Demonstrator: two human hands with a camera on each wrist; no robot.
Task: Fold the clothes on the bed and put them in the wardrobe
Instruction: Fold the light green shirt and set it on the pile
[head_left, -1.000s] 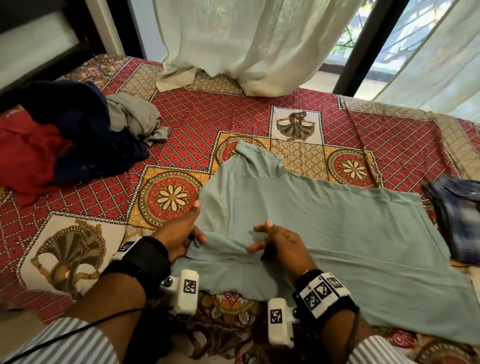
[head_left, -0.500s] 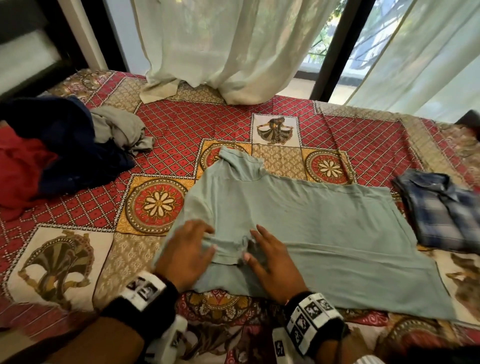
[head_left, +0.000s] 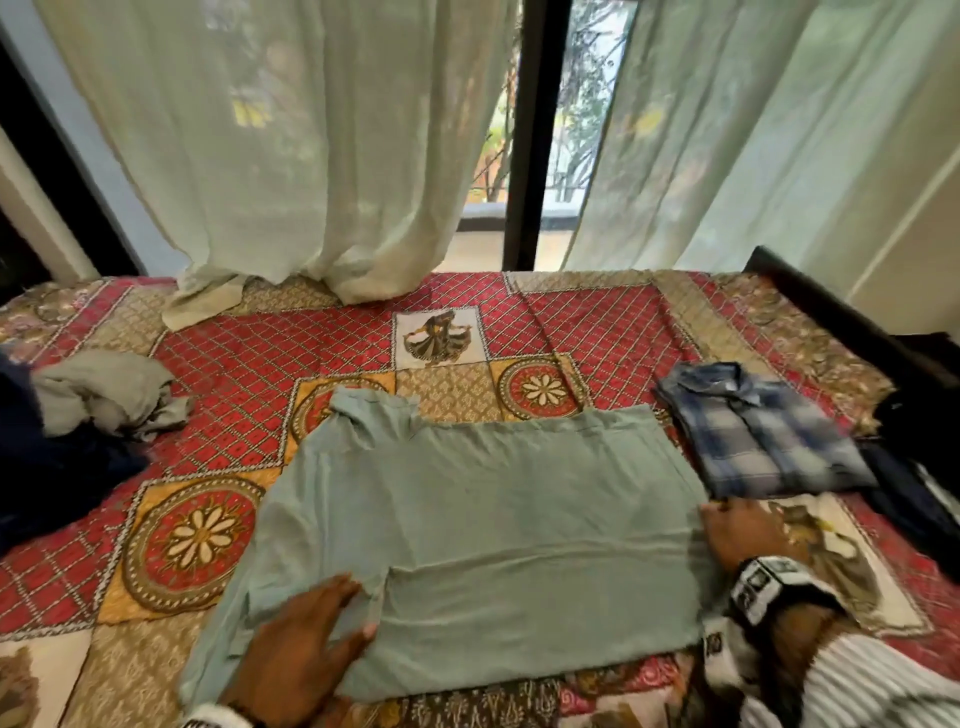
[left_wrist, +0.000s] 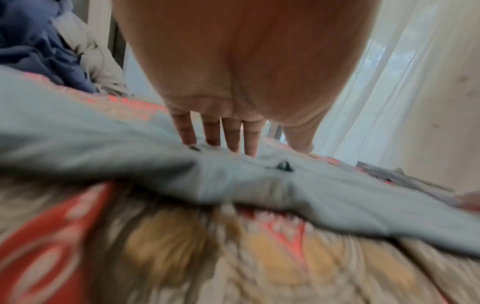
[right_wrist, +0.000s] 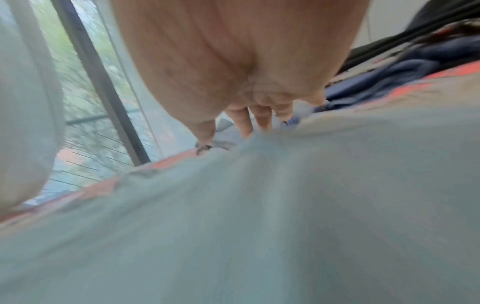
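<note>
A pale green shirt (head_left: 493, 519) lies spread flat on the patterned bedspread (head_left: 597, 322), collar to the far left, with its near part folded over. My left hand (head_left: 358, 605) lies flat on the shirt's near left part, by the folded sleeve. In the left wrist view its straight fingers (left_wrist: 226, 139) press the green cloth (left_wrist: 103, 148). My right hand (head_left: 727, 525) rests at the shirt's right hem, with relaxed fingers touching the edge. The right wrist view is blurred and shows its fingertips (right_wrist: 246, 127) on the same cloth (right_wrist: 259, 226).
A folded blue plaid shirt (head_left: 763, 431) lies just right of the green one. Dark clothes (head_left: 924, 499) sit by the right bed edge. A crumpled grey garment (head_left: 104, 389) and a dark blue one (head_left: 47, 467) lie at the left. Sheer curtains (head_left: 291, 156) hang behind.
My right hand has slid from the shirt's middle out to its right hem, smoothing the cloth. The left hand stays pressed near the sleeve. The head view has tilted up.
</note>
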